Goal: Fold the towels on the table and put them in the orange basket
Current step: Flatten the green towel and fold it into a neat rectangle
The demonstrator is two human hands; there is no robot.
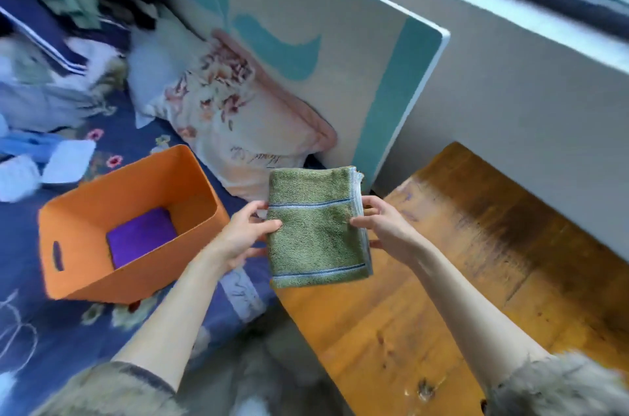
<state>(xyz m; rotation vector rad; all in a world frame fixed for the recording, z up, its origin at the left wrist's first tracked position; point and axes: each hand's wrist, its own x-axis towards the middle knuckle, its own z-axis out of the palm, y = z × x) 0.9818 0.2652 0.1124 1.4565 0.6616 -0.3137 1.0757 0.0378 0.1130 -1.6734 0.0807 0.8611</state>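
While held aloft: one folded green towel.
Left hand and right hand each pinch an edge; one purple towel in one orange basket.

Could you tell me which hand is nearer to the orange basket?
Left. The left hand grips the green towel just beside the orange basket; the right hand holds its far edge.

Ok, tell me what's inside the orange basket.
A purple folded cloth lies flat on the floor of the orange basket. The near wall hides part of the floor, so anything there cannot be seen. The green towel is outside, held by both hands.
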